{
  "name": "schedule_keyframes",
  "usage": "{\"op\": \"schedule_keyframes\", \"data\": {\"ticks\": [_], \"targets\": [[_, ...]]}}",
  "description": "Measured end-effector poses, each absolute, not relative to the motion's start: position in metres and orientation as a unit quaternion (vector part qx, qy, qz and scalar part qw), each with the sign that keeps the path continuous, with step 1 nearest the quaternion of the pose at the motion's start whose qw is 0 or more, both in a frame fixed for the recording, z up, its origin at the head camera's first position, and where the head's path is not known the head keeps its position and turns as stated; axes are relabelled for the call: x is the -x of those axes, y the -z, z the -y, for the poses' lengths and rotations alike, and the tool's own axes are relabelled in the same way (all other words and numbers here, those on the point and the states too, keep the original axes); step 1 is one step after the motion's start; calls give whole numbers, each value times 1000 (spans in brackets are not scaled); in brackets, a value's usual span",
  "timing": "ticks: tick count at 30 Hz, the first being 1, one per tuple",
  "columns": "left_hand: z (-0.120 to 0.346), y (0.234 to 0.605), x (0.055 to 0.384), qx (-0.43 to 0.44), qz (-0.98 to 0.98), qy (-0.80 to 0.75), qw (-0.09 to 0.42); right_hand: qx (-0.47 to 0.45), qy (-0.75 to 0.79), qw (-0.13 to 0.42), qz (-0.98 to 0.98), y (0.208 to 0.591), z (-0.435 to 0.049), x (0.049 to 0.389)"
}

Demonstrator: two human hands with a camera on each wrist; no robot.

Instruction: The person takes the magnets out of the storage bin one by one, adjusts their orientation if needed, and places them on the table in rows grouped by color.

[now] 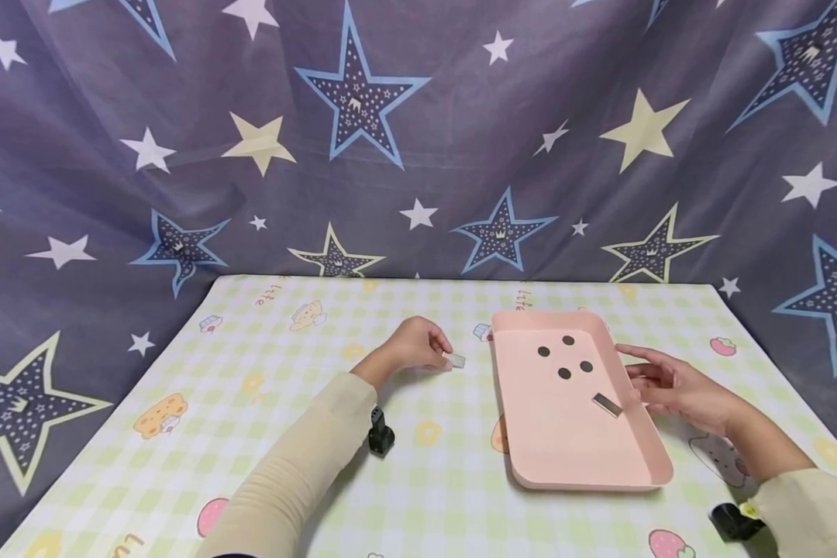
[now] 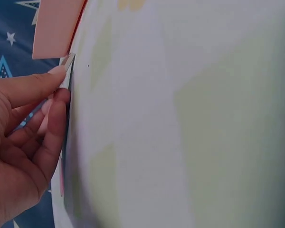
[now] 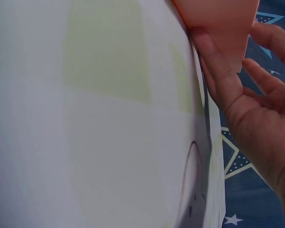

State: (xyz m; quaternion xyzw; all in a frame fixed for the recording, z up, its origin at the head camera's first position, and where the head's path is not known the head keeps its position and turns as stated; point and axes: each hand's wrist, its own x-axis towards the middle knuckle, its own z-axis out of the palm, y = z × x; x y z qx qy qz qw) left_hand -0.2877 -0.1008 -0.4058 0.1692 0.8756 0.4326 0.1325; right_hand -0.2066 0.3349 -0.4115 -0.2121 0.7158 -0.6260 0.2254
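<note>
- I have the left forearm [image 1: 300,457], sleeved, reaching diagonally in from the lower left of the head view.
- Its bare wrist [image 1: 375,364] leads into the left hand [image 1: 418,345], held low and turned inward.
- From the left wrist view I see the thumb [image 2: 35,88] meeting a fingertip in a pinch, the remaining fingers bent loosely beneath.
- I have the right forearm [image 1: 812,508] entering at the lower right, angled inward.
- My right hand [image 1: 680,391] points leftward, thumb extended, forefinger nearly straight, the fingers relaxed and apart.
- I see both hands well apart.
</note>
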Motion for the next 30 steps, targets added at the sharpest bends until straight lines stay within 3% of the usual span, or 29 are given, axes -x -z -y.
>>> {"op": "schedule_keyframes", "data": {"ticks": [12, 30], "targets": [[95, 401, 292, -237, -923, -292, 81, 215, 617, 212, -727, 409, -336, 207], [96, 400, 290, -260, -913, -299, 96, 204, 616, 215, -730, 411, -335, 206]]}}
